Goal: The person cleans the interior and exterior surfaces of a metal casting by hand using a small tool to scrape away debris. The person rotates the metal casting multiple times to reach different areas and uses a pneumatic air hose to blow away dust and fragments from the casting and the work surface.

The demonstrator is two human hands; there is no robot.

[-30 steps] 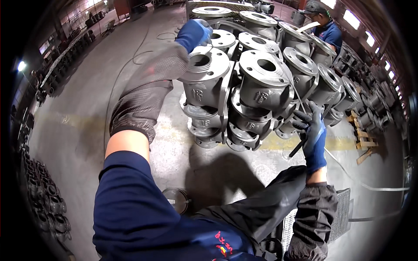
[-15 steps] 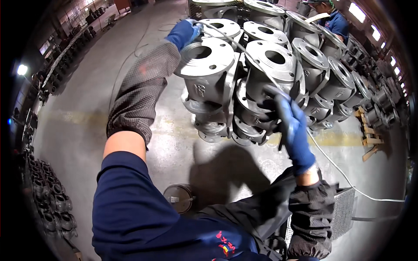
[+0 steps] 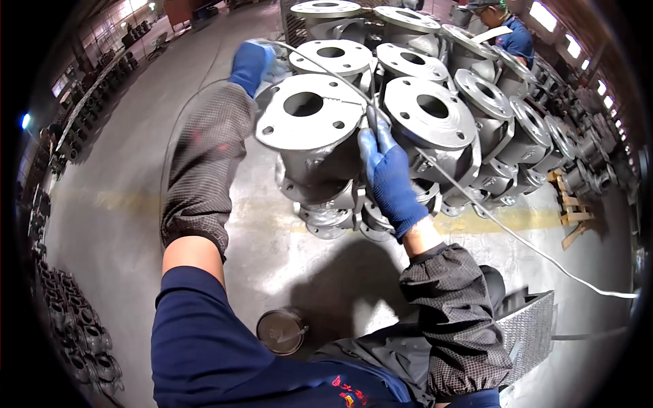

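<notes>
Castings (image 3: 415, 73) in grey metal, each topped with a round, drilled flange, stand in close-packed stacks at upper centre, seen from above through a fisheye view. A person in a navy shirt, dark checked sleeves (image 3: 211, 156) and blue gloves reaches toward them with both arms.

The left hand (image 3: 252, 64) is raised beyond the left edge of the near-left casting (image 3: 299, 130). Its fingers look closed around a thin grey cord (image 3: 612, 294), though the glove is blurred. From there the cord arches over the flanges to the right hand (image 3: 389, 170), then slopes away to the lower right, above the floor (image 3: 136, 238).

The right hand points upward between the near-left casting and the near-right casting (image 3: 432, 132). Its fingers are narrow, close together, with the tips at the cord; I cannot tell whether they grip it.

At upper right, a co-worker (image 3: 518, 41) in a dark cap and navy shirt stands behind the stacks, beside a pale strip (image 3: 491, 34). A wooden pallet (image 3: 575, 216) lies at right. Below are a round tin (image 3: 280, 332) and a mesh-sided box (image 3: 529, 336). More castings line the left side.
</notes>
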